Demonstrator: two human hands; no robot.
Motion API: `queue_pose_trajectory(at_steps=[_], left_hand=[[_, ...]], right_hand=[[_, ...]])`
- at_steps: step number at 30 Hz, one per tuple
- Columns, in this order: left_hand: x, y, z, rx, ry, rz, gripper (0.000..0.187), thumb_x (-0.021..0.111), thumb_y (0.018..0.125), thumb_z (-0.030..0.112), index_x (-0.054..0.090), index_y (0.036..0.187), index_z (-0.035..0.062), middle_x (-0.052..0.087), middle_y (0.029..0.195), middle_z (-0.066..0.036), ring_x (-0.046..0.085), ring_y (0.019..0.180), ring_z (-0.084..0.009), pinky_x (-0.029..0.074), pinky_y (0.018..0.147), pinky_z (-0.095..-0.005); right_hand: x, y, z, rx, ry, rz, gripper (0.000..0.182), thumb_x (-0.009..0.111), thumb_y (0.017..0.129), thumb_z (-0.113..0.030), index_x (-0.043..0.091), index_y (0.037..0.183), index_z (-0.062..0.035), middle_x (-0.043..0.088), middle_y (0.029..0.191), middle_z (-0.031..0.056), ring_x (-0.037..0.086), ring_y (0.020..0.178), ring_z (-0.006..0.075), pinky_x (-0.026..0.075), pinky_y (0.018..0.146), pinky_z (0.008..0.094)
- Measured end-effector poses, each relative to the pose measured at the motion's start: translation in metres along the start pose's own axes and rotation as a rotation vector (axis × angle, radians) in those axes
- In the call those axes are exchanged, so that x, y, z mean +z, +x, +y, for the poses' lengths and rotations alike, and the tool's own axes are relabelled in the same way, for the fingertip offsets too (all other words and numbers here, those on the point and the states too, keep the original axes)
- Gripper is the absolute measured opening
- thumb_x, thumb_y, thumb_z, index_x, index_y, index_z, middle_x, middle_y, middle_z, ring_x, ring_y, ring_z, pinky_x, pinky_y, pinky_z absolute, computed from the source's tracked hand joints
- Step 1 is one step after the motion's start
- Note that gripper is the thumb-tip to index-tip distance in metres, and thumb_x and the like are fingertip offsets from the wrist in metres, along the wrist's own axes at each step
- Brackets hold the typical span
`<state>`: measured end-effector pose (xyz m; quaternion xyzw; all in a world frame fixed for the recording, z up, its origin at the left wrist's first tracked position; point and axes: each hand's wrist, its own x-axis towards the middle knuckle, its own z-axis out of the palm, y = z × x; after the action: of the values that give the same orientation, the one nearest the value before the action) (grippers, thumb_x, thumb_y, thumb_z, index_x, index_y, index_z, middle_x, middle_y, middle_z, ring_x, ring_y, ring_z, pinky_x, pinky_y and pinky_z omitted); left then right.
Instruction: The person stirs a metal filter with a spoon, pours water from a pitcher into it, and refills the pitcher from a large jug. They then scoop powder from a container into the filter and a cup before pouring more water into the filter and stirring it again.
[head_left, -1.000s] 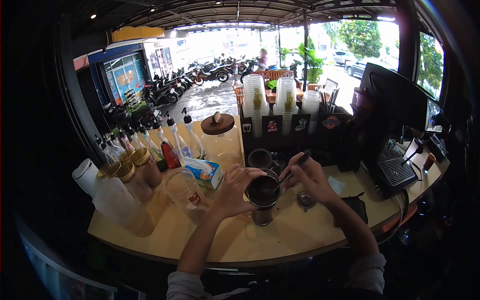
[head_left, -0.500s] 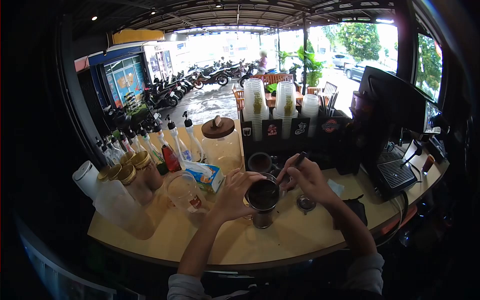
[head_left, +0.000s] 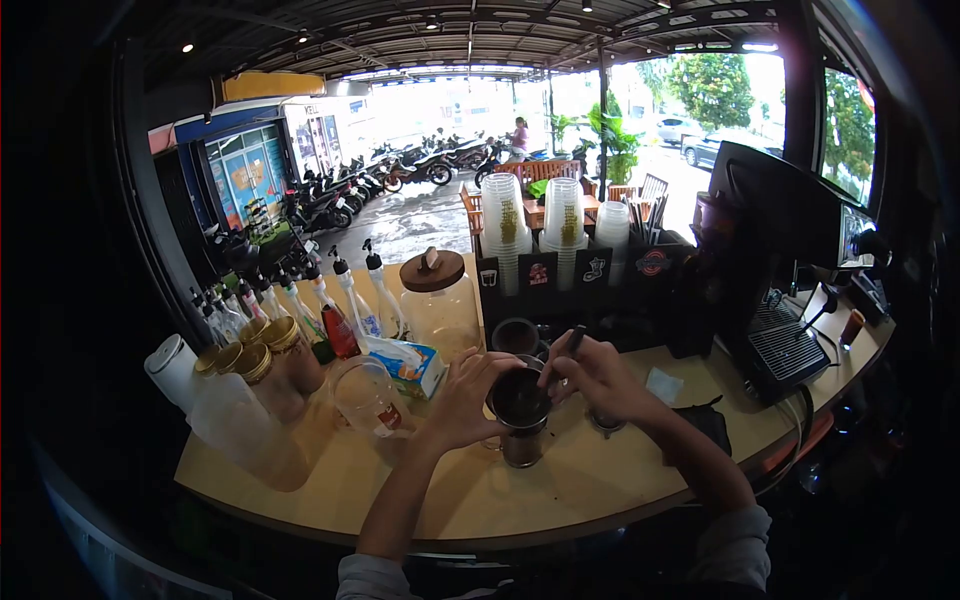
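My left hand (head_left: 464, 400) is wrapped around the side of a round cup (head_left: 521, 400) with a dark inside, tilted so its mouth faces me. In my right hand (head_left: 600, 380) is a slim black-handled tool (head_left: 574, 341), pinched upright. Its lower end goes down into the cup, and I cannot make out its kind. Right below the cup stands a shiny metal-looking vessel (head_left: 523, 450) on the counter. A small metal piece (head_left: 606, 424) lies under my right hand, mostly hidden. Just beyond the cup is another dark round container (head_left: 516, 338).
On the counter (head_left: 400, 500), a tissue box (head_left: 410, 368), clear plastic jug (head_left: 368, 398), wooden-lidded jar (head_left: 440, 305), gold-lidded jars (head_left: 290, 350) and pump bottles (head_left: 340, 330) stand left. Stacked plastic cups (head_left: 505, 220) are ahead; an espresso machine (head_left: 780, 330) is right.
The cup and both hands have shifted slightly left and down in view. My right hand has moved closer to the cup and now covers more of the small metal piece.
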<state>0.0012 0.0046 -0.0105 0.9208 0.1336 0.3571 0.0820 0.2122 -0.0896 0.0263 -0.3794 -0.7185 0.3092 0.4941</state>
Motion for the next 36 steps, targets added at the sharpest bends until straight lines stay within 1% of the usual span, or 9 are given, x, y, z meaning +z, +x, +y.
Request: queue_pose_trajectory(at_steps=[4, 6, 12, 18, 21, 27, 30, 32, 36], left_hand=[[0.001, -0.001, -0.001, -0.008, -0.037, 0.015, 0.075, 0.084, 0.055, 0.027, 0.050, 0.120, 0.0144, 0.053, 0.120, -0.006, 0.050, 0.116, -0.0277, 0.030, 0.107, -0.0455], [0.002, -0.001, -0.001, -0.019, -0.047, 0.003, 0.074, 0.083, 0.055, 0.026, 0.050, 0.120, 0.0154, 0.052, 0.121, -0.004, 0.049, 0.117, -0.0272, 0.030, 0.108, -0.0465], [0.000, -0.002, 0.000, 0.020, -0.033, -0.005, 0.075, 0.086, 0.055, 0.026, 0.051, 0.120, 0.0120, 0.054, 0.119, -0.008, 0.050, 0.115, -0.0290, 0.033, 0.105, -0.0440], [-0.001, 0.001, 0.004, 0.016, -0.025, -0.036, 0.074, 0.086, 0.055, 0.026, 0.052, 0.119, 0.0108, 0.054, 0.118, -0.008, 0.051, 0.114, -0.0288, 0.033, 0.105, -0.0441], [0.002, 0.001, 0.004, 0.004, -0.061, -0.029, 0.072, 0.081, 0.056, 0.024, 0.051, 0.120, 0.0146, 0.052, 0.118, -0.006, 0.050, 0.115, -0.0297, 0.030, 0.107, -0.0461], [0.001, -0.001, 0.004, 0.021, -0.017, -0.020, 0.072, 0.085, 0.056, 0.025, 0.051, 0.118, 0.0101, 0.053, 0.119, -0.009, 0.051, 0.114, -0.0290, 0.033, 0.105, -0.0442], [0.004, -0.003, 0.001, -0.008, -0.071, 0.007, 0.074, 0.082, 0.055, 0.025, 0.051, 0.121, 0.0139, 0.052, 0.121, -0.007, 0.050, 0.116, -0.0296, 0.031, 0.107, -0.0455], [0.003, -0.004, 0.004, -0.031, -0.051, 0.021, 0.076, 0.082, 0.054, 0.025, 0.050, 0.122, 0.0140, 0.052, 0.120, -0.007, 0.050, 0.116, -0.0297, 0.031, 0.107, -0.0449], [0.003, -0.004, 0.004, -0.030, -0.033, 0.021, 0.077, 0.083, 0.053, 0.025, 0.049, 0.122, 0.0134, 0.053, 0.119, -0.007, 0.049, 0.116, -0.0297, 0.031, 0.106, -0.0440]], right_hand=[[-0.004, 0.005, 0.000, 0.030, 0.086, 0.098, 0.014, 0.042, 0.099, -0.012, 0.046, 0.102, 0.0005, 0.065, 0.090, 0.0123, 0.065, 0.081, 0.0149, 0.058, 0.069, 0.0280], [0.001, 0.003, -0.001, 0.036, 0.014, -0.043, 0.015, 0.043, 0.099, -0.014, 0.047, 0.102, 0.0010, 0.064, 0.090, 0.0116, 0.065, 0.081, 0.0146, 0.058, 0.068, 0.0286], [0.002, 0.006, 0.000, 0.032, 0.128, 0.047, 0.015, 0.043, 0.099, -0.013, 0.050, 0.099, 0.0007, 0.065, 0.082, 0.0066, 0.063, 0.071, 0.0100, 0.056, 0.064, 0.0257], [-0.002, 0.010, -0.002, 0.021, 0.015, 0.045, 0.014, 0.044, 0.099, -0.013, 0.052, 0.099, -0.0007, 0.065, 0.079, 0.0061, 0.063, 0.069, 0.0095, 0.056, 0.060, 0.0256], [0.003, 0.011, -0.008, 0.029, -0.074, -0.092, 0.020, 0.045, 0.100, -0.019, 0.049, 0.099, 0.0005, 0.064, 0.082, 0.0074, 0.064, 0.071, 0.0115, 0.056, 0.063, 0.0263], [0.001, 0.014, -0.013, -0.012, -0.084, -0.009, 0.016, 0.043, 0.099, -0.013, 0.050, 0.096, 0.0011, 0.064, 0.078, 0.0063, 0.064, 0.069, 0.0109, 0.054, 0.062, 0.0256], [0.005, 0.011, -0.011, -0.063, -0.163, -0.120, 0.015, 0.042, 0.098, -0.011, 0.050, 0.098, 0.0012, 0.064, 0.078, 0.0068, 0.063, 0.069, 0.0108, 0.054, 0.062, 0.0256], [0.001, 0.010, -0.013, -0.019, -0.107, 0.010, 0.015, 0.043, 0.098, -0.012, 0.050, 0.097, 0.0015, 0.064, 0.078, 0.0071, 0.064, 0.069, 0.0111, 0.054, 0.062, 0.0255], [0.005, 0.006, -0.006, -0.049, -0.005, 0.011, 0.015, 0.044, 0.098, -0.013, 0.053, 0.095, -0.0003, 0.063, 0.074, 0.0039, 0.061, 0.064, 0.0083, 0.052, 0.057, 0.0253]])
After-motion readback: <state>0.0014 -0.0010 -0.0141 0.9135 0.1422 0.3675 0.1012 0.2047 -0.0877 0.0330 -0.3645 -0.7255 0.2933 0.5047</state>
